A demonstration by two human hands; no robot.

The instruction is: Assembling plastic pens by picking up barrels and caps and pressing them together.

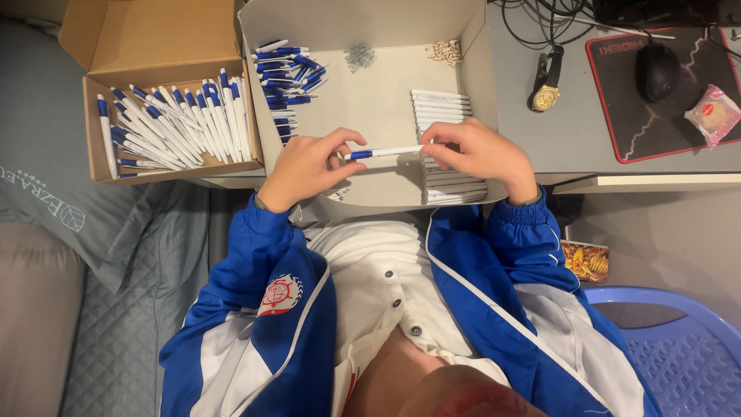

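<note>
A white pen with a blue end [384, 152] lies level between my two hands, over the open grey box [378, 35]. My left hand [305, 166] pinches the blue end. My right hand [478, 152] grips the white end. Below my right hand, a row of white pen barrels [441, 108] is stacked in the box. A heap of blue pen parts [284, 69] fills the box's far left corner. Small metal springs [360, 55] and a pile of little pale parts [446, 51] lie at the box's far side.
A brown cardboard box [116, 46] to the left holds several finished white-and-blue pens [174, 123]. On the grey desk [571, 139] at right are a wristwatch [546, 85], a mouse [657, 69] on a dark pad, and a wrapped snack [714, 113]. A blue plastic stool [679, 347] stands lower right.
</note>
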